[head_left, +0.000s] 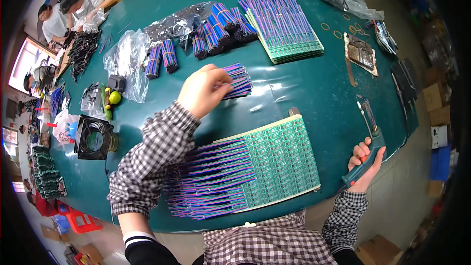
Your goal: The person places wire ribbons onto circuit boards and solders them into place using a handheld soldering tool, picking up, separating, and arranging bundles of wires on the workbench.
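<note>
My right hand (364, 164) is wrapped round the green handle of a soldering gun (369, 159), whose tip points up and away from me, beyond the board's right edge. Fingers curled and pinched, my left hand (205, 90) is at the left end of a loose bundle of blue, purple and black wires (239, 81). Whether a wire is between the fingertips is too small to tell. In front of me lies a green circuit-board panel (282, 159) with rows of small boards. Many coloured wires (211, 179) extend left from it, partly under my left sleeve.
Banded wire bundles (216, 32) and a stack of wired panels (294, 44) stand farther back. A small black fan (93, 137) is at the left. A soldering cleaning pad (360, 54) and rubber bands (337, 34) lie at the right. Other people work at the far left.
</note>
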Available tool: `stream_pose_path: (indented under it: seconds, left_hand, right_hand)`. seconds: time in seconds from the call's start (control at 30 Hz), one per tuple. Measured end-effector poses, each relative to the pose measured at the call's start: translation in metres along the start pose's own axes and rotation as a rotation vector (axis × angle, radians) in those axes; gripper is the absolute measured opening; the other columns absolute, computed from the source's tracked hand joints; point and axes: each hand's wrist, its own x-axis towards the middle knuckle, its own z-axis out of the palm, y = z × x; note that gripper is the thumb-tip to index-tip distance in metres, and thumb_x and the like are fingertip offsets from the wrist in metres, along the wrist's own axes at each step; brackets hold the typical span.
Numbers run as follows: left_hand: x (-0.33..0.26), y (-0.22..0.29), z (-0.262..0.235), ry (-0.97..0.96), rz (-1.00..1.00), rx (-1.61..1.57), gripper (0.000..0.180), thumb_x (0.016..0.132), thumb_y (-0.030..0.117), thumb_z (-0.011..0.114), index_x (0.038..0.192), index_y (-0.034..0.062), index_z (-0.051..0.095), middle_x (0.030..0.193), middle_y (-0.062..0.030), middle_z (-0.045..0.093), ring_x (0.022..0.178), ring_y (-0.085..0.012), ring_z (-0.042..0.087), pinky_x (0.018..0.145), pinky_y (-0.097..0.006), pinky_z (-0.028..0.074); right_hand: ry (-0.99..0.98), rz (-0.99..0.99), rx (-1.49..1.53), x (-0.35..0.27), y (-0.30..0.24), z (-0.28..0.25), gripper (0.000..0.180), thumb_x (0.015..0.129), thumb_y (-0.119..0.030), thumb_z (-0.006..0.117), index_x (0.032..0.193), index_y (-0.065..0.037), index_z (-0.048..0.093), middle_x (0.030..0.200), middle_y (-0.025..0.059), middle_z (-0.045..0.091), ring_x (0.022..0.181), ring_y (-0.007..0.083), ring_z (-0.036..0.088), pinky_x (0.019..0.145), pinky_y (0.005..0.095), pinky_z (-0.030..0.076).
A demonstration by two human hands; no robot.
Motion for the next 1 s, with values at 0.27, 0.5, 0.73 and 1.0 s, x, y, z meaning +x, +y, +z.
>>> stream_pose_path:
  seconds: [0.27,0.5,0.73,1.0]
  left_hand:
    - [0.014,-0.019,0.041,0.151,0.123,0.039,0.013,0.083,0.013,0.072,0.088,0.0062,0.062,0.084,-0.0136,0.06,0.082,-0.0344,0.062,0.074,-0.043,0.051]
    - [0.006,0.007,0.018,0.269,0.099,-0.047,0.015,0.087,0.007,0.066,0.102,0.0029,0.064,0.092,-0.0138,0.068,0.086,-0.0296,0.07,0.076,-0.039,0.056]
    - [-0.045,0.045,-0.04,0.044,-0.396,-1.032,0.023,0.096,0.013,0.07,0.116,0.0005,0.068,0.1,-0.0048,0.069,0.087,-0.0114,0.067,0.075,-0.024,0.056]
    - [-0.086,0.068,-0.034,-0.119,-0.424,-1.137,0.037,0.099,0.015,0.067,0.133,0.0011,0.061,0.111,-0.0059,0.069,0.093,-0.012,0.068,0.079,-0.025,0.056]
  right_hand:
    - [0.121,-0.01,-0.034,-0.001,0.002,-0.002,0.046,0.105,-0.046,0.054,0.12,-0.004,0.045,0.085,0.0027,0.044,0.078,0.0149,0.046,0.056,0.0286,0.049]
    - [-0.019,0.021,-0.009,-0.003,-0.005,-0.011,0.045,0.107,-0.042,0.048,0.124,-0.001,0.045,0.093,0.0082,0.051,0.086,0.0196,0.054,0.066,0.0367,0.06]
    - [0.101,-0.005,-0.278,-0.021,0.003,0.031,0.049,0.108,-0.046,0.044,0.127,-0.001,0.046,0.097,0.0093,0.061,0.092,0.0261,0.066,0.061,0.0369,0.065]
    - [-0.075,-0.025,-0.411,-0.043,0.041,0.066,0.068,0.102,-0.051,0.054,0.129,0.01,0.043,0.097,0.0178,0.063,0.096,0.0344,0.069,0.059,0.0425,0.067]
